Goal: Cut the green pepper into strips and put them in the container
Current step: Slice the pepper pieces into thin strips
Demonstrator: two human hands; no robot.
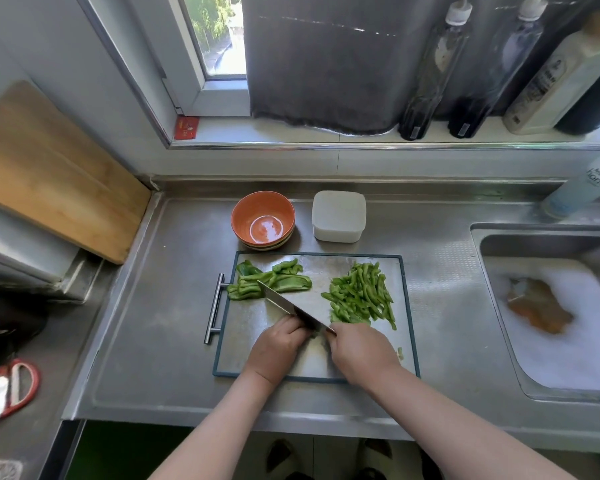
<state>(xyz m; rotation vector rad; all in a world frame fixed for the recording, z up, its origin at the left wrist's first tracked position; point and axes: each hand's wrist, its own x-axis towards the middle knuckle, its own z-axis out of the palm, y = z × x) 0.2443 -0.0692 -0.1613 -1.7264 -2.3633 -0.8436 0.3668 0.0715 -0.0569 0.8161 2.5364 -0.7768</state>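
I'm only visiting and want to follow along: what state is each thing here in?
Wide pepper pieces: uncut, on the left of the board.
Pepper strips: cut, piled on the board's right.
Knife: held, tip at the wide pieces.
Right hand: grips the knife handle.
Left hand: fingers curled by the blade; grasp hidden.
Orange bowl: empty.
White container: lid on.
Sink: full of foamy water.

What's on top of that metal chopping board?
Thin pepper strips piled on the right, wider uncut pieces on the left, and a knife across the middle, gripped by the right hand. Whatever lies under the left hand is covered.
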